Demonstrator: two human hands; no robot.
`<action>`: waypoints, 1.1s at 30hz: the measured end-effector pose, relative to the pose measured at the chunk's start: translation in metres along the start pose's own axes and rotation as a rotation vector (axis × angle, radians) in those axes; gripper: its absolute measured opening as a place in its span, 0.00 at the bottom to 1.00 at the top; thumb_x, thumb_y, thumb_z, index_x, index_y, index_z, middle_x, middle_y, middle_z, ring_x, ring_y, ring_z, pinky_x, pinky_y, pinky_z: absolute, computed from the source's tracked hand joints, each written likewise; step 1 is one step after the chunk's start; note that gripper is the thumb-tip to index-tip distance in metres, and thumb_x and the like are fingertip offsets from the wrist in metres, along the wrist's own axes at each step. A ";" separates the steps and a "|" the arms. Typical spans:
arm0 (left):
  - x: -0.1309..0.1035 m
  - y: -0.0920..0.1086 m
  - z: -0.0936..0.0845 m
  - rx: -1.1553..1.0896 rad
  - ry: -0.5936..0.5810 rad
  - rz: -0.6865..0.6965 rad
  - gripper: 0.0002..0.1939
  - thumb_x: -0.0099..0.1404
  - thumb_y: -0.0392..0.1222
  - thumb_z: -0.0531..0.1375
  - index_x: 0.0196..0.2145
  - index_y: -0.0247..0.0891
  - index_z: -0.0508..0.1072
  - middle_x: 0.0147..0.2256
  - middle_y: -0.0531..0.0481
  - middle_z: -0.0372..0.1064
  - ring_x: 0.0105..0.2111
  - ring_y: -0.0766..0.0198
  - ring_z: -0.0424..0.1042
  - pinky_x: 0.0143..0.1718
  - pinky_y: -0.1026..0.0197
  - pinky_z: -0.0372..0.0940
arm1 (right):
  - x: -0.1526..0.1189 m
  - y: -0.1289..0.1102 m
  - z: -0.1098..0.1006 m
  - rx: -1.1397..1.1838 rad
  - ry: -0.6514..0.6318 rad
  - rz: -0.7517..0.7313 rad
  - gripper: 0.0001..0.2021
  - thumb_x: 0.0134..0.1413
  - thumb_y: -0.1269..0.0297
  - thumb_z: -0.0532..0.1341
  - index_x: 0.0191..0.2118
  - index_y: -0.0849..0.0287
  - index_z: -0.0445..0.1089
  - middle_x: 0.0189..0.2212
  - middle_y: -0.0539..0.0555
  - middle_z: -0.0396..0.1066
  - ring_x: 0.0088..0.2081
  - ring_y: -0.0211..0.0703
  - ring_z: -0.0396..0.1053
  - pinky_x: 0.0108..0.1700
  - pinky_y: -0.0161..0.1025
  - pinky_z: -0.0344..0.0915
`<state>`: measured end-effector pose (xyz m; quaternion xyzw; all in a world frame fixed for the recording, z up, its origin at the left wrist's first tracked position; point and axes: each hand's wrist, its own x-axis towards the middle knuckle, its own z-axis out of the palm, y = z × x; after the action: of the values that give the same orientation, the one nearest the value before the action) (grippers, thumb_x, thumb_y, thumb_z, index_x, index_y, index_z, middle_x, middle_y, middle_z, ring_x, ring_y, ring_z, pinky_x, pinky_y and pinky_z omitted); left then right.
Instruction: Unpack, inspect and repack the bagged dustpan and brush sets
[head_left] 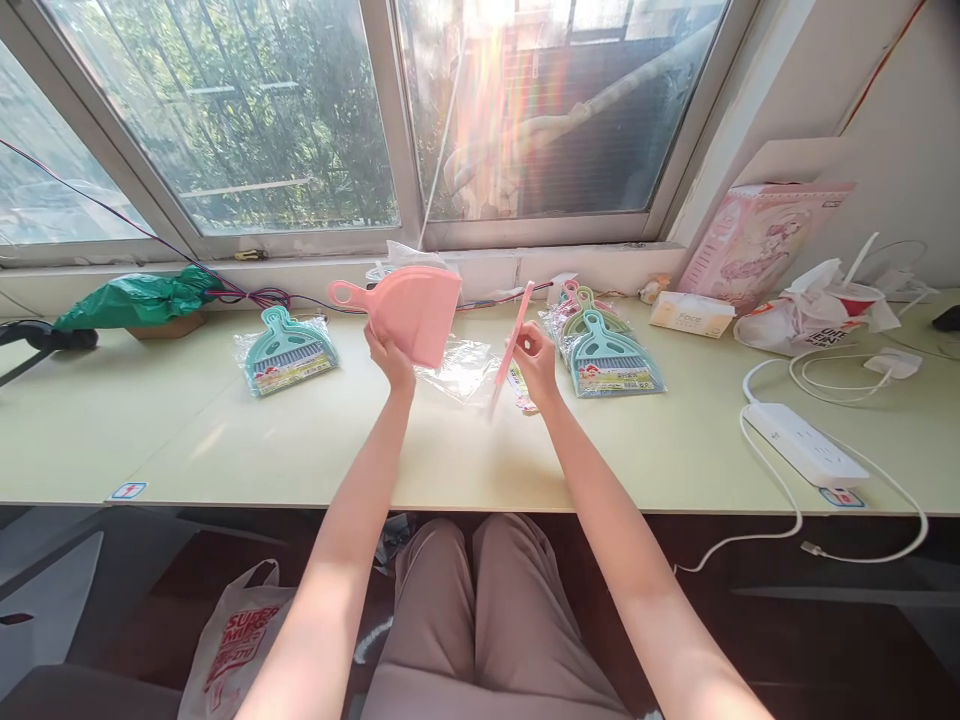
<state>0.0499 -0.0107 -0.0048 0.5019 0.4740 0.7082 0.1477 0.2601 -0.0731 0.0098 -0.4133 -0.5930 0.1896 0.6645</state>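
Note:
My left hand point(390, 358) grips a pink dustpan point(417, 312) by its lower edge, raised above the table with its handle pointing left. To the right, a slim pink brush point(514, 340) is pinched in my right hand point(535, 358), turned edge-on so that its bristles blur near the bottom. Crumpled clear plastic wrapping point(466, 370) lies on the table between the hands. Partly behind my right hand is a printed card point(520, 390). Wrapped dustpan sets in blue-green point(613, 360) and other colours overlap just right of that hand. Another wrapped turquoise set point(289, 355) lies to the left.
A white power strip point(807, 444) with looping cables lies at the right. Behind it stand a tissue pack point(691, 314), a pink box point(757, 245) and a cup in a bag point(802, 310). A green plastic bag point(139, 300) sits far left, below the window.

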 end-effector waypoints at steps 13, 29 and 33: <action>0.011 -0.022 -0.001 -0.179 -0.427 -0.395 0.24 0.64 0.64 0.58 0.40 0.39 0.70 0.39 0.44 0.72 0.39 0.59 0.73 0.42 0.57 0.69 | 0.003 0.009 -0.016 -0.781 0.217 0.057 0.10 0.60 0.55 0.60 0.35 0.56 0.73 0.38 0.57 0.73 0.46 0.53 0.66 0.41 0.42 0.63; 0.029 -0.046 -0.033 0.604 -0.613 -0.311 0.11 0.57 0.46 0.65 0.37 0.39 0.79 0.37 0.43 0.78 0.41 0.52 0.75 0.41 0.57 0.65 | 0.003 0.038 -0.023 -1.132 -0.317 0.534 0.17 0.55 0.57 0.65 0.44 0.65 0.80 0.43 0.68 0.79 0.45 0.56 0.77 0.40 0.39 0.65; 0.029 -0.047 -0.033 0.677 -0.451 -0.290 0.11 0.65 0.41 0.56 0.39 0.39 0.78 0.43 0.40 0.78 0.46 0.51 0.75 0.46 0.55 0.65 | 0.004 0.040 -0.025 -1.048 -0.295 0.519 0.18 0.59 0.53 0.63 0.43 0.63 0.81 0.42 0.67 0.79 0.45 0.55 0.77 0.41 0.40 0.66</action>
<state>-0.0041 0.0159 -0.0285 0.5924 0.7012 0.3574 0.1723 0.2945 -0.0547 -0.0174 -0.7865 -0.5729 0.0834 0.2150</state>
